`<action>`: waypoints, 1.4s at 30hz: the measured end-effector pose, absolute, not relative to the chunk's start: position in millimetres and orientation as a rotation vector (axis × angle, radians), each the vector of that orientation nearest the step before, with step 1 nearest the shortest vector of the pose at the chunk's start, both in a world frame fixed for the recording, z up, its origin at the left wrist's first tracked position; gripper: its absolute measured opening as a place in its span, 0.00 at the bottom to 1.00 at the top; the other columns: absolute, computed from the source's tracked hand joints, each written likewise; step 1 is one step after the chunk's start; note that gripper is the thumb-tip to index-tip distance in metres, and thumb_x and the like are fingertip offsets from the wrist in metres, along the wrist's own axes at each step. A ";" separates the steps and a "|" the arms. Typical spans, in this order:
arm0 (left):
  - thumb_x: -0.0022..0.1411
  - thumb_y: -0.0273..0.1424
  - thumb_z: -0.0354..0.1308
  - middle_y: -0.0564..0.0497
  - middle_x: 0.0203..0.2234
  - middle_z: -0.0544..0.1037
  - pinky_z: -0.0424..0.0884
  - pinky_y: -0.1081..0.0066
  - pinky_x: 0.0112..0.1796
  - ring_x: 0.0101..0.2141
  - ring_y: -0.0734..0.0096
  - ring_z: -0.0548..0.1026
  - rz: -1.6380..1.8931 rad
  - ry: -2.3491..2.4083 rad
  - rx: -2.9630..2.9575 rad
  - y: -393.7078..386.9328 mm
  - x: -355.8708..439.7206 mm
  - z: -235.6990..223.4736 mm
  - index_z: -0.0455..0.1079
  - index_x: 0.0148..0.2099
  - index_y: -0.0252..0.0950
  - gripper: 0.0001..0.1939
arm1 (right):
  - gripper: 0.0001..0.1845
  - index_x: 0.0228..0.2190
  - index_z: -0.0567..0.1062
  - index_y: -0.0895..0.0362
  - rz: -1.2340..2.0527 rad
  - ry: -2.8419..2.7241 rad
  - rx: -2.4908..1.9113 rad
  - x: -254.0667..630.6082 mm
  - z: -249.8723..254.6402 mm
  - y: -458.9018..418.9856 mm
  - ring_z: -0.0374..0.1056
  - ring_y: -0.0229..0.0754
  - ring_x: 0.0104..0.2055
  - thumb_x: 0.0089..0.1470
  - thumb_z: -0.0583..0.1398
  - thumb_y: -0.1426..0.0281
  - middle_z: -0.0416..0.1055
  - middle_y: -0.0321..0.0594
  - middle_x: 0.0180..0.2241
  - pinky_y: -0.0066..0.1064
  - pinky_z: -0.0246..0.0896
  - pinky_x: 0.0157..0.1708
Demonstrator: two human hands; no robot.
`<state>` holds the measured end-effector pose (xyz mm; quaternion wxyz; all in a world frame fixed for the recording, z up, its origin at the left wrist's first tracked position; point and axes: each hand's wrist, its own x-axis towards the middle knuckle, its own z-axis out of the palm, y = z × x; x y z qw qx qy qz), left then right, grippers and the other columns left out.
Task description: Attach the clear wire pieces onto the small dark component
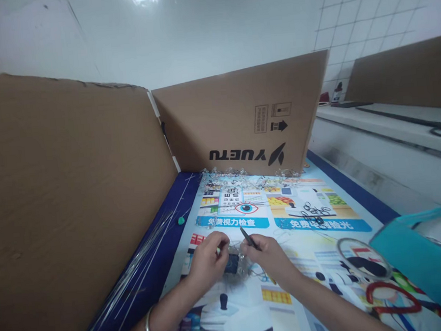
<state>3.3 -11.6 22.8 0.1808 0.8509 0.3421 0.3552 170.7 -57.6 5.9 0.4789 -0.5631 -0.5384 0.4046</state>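
While the right hand (267,253) grips a slim tool (249,237) between thumb and fingers, the left hand (208,259) curls just beside it, thumb and fingertips drawn together; whether they pinch anything is too blurred to tell. The tool is straight, narrow and very dark, its far end slanting up and leftward past the right fingers.

Between the 2 hands, close to the right fingertips, is a small cluster of beads (242,266). It looks clear and colorless, lumpy and uneven, with tiny bright glints and thin strands that seem to stray from its right side. Its left edge meets a dark, squarish patch. Single beads blur together, and I cannot tell whether the cluster rests on the printed sheet (234,319) or hangs just above it.

More clear, sparkling pieces (233,177) lie in a loose row along the foot of the cardboard (209,120). A pile of thin black rings (315,211) lies on the sheet, beyond the right hand and to its right.
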 end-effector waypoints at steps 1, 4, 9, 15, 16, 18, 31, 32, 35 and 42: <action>0.52 0.19 0.46 0.52 0.27 0.70 0.64 0.74 0.30 0.30 0.72 0.68 0.970 0.942 2.428 -12.0 2.9 23.3 0.63 0.32 0.36 0.09 | 0.13 0.23 0.68 0.59 0.967 -1.342 -1.379 170.9 5.4 -57.7 0.54 0.34 0.23 0.46 0.56 0.61 0.58 0.30 0.18 0.25 0.50 0.24; 0.51 0.18 0.45 0.51 0.28 0.70 0.64 0.74 0.30 0.30 0.72 0.68 0.858 0.880 2.483 -12.4 1.5 26.9 0.64 0.33 0.36 0.11 | 0.13 0.23 0.68 0.59 0.925 -1.402 -1.387 171.6 5.1 -58.2 0.53 0.33 0.23 0.47 0.56 0.61 0.57 0.31 0.19 0.25 0.49 0.23; 0.52 0.18 0.45 0.52 0.27 0.70 0.64 0.73 0.32 0.31 0.72 0.68 0.810 0.888 2.463 -11.2 0.1 32.5 0.65 0.32 0.36 0.11 | 0.12 0.24 0.68 0.59 0.923 -1.408 -1.406 172.7 5.7 -58.4 0.54 0.34 0.24 0.47 0.55 0.62 0.58 0.31 0.20 0.25 0.50 0.24; 0.58 0.22 0.46 0.50 0.30 0.73 0.65 0.73 0.35 0.34 0.70 0.70 0.724 0.762 2.515 -13.8 1.3 35.5 0.68 0.36 0.37 0.11 | 0.13 0.23 0.68 0.58 0.876 -1.444 -1.384 173.6 1.4 -56.8 0.54 0.34 0.24 0.48 0.54 0.60 0.58 0.32 0.20 0.25 0.51 0.24; 0.58 0.23 0.46 0.50 0.31 0.73 0.65 0.73 0.35 0.34 0.70 0.70 0.713 0.748 2.533 -14.5 1.4 35.9 0.68 0.37 0.37 0.10 | 0.13 0.23 0.68 0.58 0.877 -1.447 -1.380 173.6 0.8 -56.7 0.54 0.34 0.24 0.48 0.54 0.61 0.58 0.32 0.20 0.25 0.51 0.24; 0.59 0.24 0.47 0.50 0.31 0.73 0.65 0.73 0.34 0.33 0.70 0.70 0.684 0.739 2.574 -15.9 1.6 36.4 0.68 0.38 0.38 0.10 | 0.12 0.23 0.68 0.59 0.889 -1.448 -1.375 173.2 0.5 -57.0 0.53 0.34 0.24 0.48 0.54 0.62 0.58 0.31 0.20 0.25 0.50 0.24; 0.57 0.25 0.51 0.51 0.26 0.72 0.62 0.72 0.31 0.29 0.70 0.69 0.635 0.777 2.706 -19.9 4.5 33.2 0.68 0.33 0.37 0.06 | 0.09 0.24 0.69 0.59 0.940 -1.484 -1.333 170.6 3.8 -58.8 0.55 0.34 0.24 0.47 0.54 0.65 0.60 0.31 0.20 0.24 0.50 0.24; 0.57 0.26 0.51 0.52 0.26 0.73 0.62 0.72 0.31 0.29 0.70 0.69 0.640 0.772 2.701 -19.1 4.3 32.7 0.69 0.33 0.37 0.06 | 0.09 0.24 0.69 0.59 0.943 -1.475 -1.339 170.8 4.1 -58.9 0.54 0.33 0.24 0.47 0.54 0.65 0.60 0.31 0.20 0.24 0.50 0.24; 0.58 0.26 0.50 0.52 0.26 0.73 0.62 0.72 0.32 0.29 0.71 0.69 0.636 0.759 2.685 -16.8 3.7 31.5 0.69 0.34 0.38 0.07 | 0.10 0.24 0.69 0.59 0.964 -1.455 -1.341 171.6 4.7 -59.1 0.53 0.33 0.23 0.47 0.54 0.64 0.59 0.31 0.19 0.24 0.49 0.23; 0.58 0.27 0.52 0.53 0.24 0.72 0.61 0.73 0.31 0.28 0.71 0.69 0.522 0.747 2.714 -17.8 5.2 30.7 0.70 0.33 0.39 0.05 | 0.08 0.25 0.70 0.60 1.040 -1.421 -1.286 173.3 4.4 -59.2 0.54 0.32 0.24 0.47 0.55 0.67 0.61 0.32 0.21 0.24 0.50 0.24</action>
